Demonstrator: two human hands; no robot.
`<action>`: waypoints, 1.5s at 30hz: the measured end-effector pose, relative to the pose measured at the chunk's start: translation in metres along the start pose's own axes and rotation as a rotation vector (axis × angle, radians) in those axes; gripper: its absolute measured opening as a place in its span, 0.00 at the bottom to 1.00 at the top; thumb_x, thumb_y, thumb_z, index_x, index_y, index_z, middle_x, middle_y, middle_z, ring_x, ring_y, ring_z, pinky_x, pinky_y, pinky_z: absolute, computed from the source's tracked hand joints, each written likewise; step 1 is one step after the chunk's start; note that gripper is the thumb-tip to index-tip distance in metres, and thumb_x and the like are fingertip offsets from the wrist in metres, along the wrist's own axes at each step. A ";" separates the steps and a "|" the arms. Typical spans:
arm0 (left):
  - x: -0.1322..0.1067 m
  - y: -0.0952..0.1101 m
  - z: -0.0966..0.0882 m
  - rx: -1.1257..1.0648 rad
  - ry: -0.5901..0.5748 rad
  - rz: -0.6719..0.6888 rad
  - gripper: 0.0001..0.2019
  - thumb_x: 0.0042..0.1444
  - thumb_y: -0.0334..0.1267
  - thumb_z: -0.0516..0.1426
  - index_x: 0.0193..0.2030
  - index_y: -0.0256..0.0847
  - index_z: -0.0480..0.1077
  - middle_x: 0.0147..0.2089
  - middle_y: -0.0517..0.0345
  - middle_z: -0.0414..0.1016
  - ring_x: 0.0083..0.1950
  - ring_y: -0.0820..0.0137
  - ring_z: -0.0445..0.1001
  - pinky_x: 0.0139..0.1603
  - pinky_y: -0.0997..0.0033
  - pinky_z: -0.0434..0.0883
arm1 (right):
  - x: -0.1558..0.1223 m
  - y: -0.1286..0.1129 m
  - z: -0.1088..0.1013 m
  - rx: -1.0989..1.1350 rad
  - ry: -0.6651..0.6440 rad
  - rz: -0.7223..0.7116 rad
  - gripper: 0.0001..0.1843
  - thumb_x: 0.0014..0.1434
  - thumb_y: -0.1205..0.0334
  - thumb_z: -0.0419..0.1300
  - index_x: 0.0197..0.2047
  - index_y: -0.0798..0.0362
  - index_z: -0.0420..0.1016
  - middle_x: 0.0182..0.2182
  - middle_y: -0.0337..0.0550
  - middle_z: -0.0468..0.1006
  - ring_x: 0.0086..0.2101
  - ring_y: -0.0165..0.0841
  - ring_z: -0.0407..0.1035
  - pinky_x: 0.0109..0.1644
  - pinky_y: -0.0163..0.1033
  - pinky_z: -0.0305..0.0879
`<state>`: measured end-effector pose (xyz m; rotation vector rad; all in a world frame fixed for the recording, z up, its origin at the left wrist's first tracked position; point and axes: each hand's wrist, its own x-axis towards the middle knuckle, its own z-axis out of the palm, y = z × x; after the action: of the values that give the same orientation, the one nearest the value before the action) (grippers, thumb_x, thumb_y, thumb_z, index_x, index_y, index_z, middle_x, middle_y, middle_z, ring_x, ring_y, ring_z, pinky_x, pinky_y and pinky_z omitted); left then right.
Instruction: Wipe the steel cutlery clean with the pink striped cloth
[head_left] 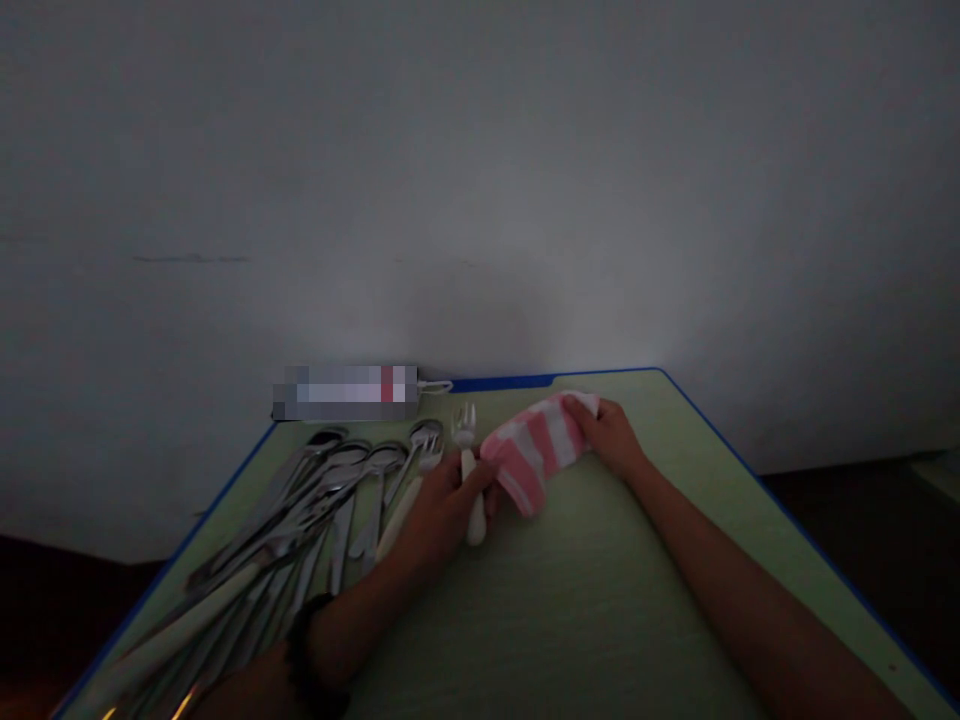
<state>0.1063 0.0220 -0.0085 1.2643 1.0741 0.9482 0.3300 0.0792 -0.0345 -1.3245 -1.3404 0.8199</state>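
A fork [473, 500] with a white handle stands tines-up in my left hand [442, 510], whose fingers close round the handle. The near corner of a pink-and-white striped cloth [536, 445] touches my left fingers. At the cloth's far right end, my right hand [611, 435] pinches its edge, so the cloth stretches between both hands. Close beside my left hand lie a second white-handled fork [430, 455] and a spoon [426, 430]. Part of the second fork's handle is hidden behind my left hand.
Several metal spoons, forks and knives [300, 520] spread over the left side of the green, blue-edged table [600, 600]. A blurred-out box-like object [352, 393] with a white loop [436, 386] sits at the back left edge. Behind the table rises a pale wall [480, 180].
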 end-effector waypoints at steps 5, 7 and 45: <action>0.002 0.000 0.001 -0.064 0.096 0.060 0.19 0.55 0.44 0.52 0.52 0.40 0.58 0.19 0.70 0.65 0.17 0.75 0.64 0.16 0.80 0.62 | 0.005 0.011 0.002 -0.235 0.209 -0.218 0.29 0.47 0.52 0.60 0.51 0.55 0.63 0.44 0.51 0.69 0.41 0.37 0.66 0.42 0.42 0.65; 0.001 0.002 0.002 -0.076 0.118 0.076 0.21 0.55 0.43 0.52 0.53 0.39 0.56 0.19 0.70 0.64 0.16 0.75 0.63 0.16 0.79 0.62 | 0.004 0.012 0.004 -0.402 0.213 -0.290 0.22 0.49 0.56 0.59 0.47 0.55 0.66 0.42 0.50 0.69 0.42 0.38 0.64 0.46 0.45 0.62; -0.010 -0.005 0.007 0.902 -0.122 0.348 0.11 0.59 0.35 0.46 0.44 0.42 0.66 0.45 0.53 0.73 0.42 0.63 0.72 0.42 0.67 0.66 | -0.002 0.011 0.006 -0.631 0.238 -0.314 0.14 0.52 0.57 0.55 0.41 0.53 0.69 0.38 0.48 0.71 0.39 0.38 0.64 0.44 0.46 0.59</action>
<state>0.1110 0.0101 -0.0123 2.2725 1.2538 0.6144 0.3269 0.0799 -0.0464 -1.5663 -1.6219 0.0066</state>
